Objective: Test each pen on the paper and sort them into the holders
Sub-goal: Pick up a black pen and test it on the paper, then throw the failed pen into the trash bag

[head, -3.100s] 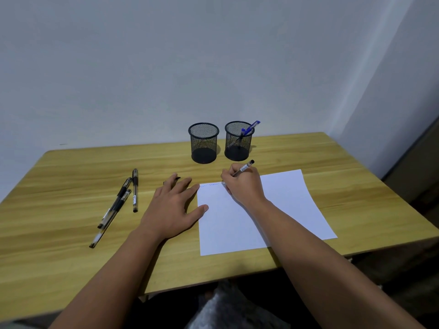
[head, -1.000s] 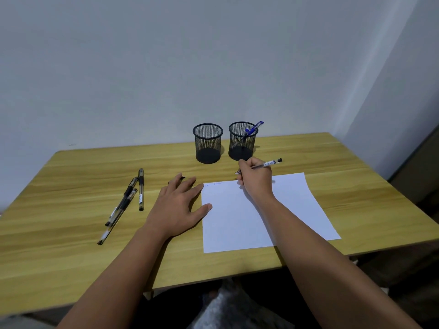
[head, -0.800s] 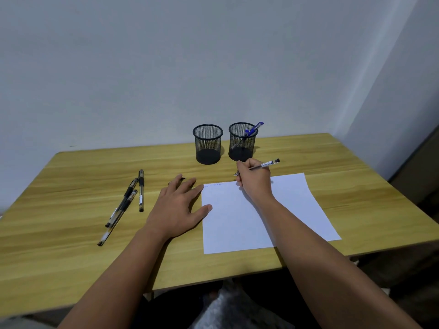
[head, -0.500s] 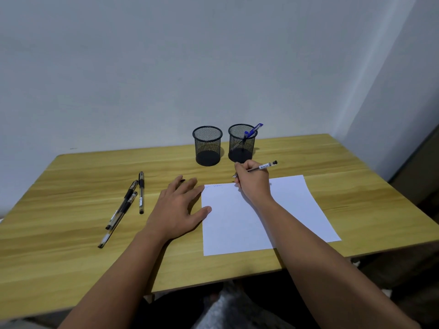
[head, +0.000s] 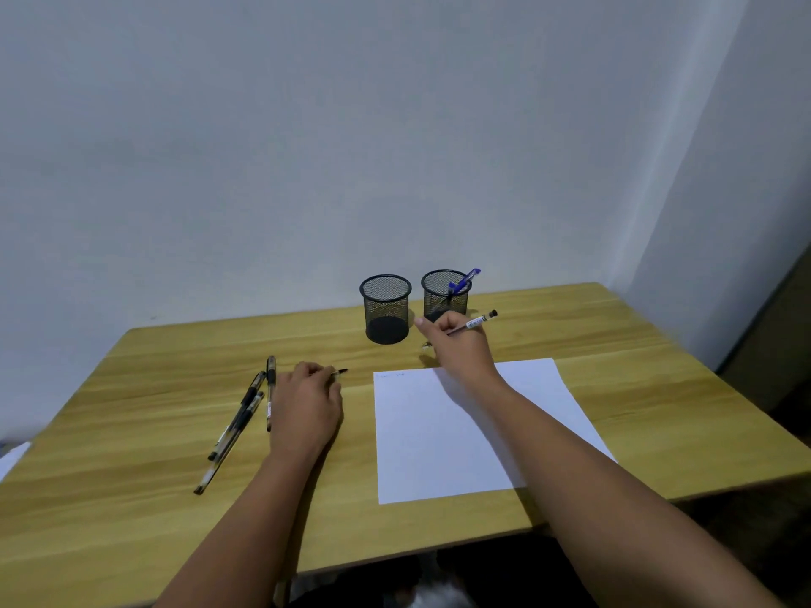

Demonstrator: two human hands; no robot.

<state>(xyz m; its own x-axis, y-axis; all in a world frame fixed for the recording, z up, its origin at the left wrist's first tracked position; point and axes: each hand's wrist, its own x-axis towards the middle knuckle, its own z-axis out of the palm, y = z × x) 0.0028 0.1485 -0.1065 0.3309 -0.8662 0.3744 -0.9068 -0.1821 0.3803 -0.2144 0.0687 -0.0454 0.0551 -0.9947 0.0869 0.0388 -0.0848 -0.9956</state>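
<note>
My right hand (head: 458, 348) is shut on a clear pen with a black end (head: 476, 321), held off the table just in front of the right mesh holder (head: 445, 296). That holder has a blue pen (head: 464, 279) in it. The left mesh holder (head: 386, 309) looks empty. My left hand (head: 307, 405) rests on the table left of the white paper (head: 461, 436), fingers curled on a small dark pen cap (head: 341, 371). Faint marks show at the paper's top left corner. Three dark pens (head: 245, 414) lie to the left of my left hand.
The wooden table (head: 131, 498) stands against a plain wall, with a corner at the far right. A scrap of white paper (head: 13, 458) shows at the left edge. The table's front edge runs just beyond the paper.
My right hand lifted the pen off the paper and moved back toward the right holder. My left hand went from flat and spread to curled around the small cap.
</note>
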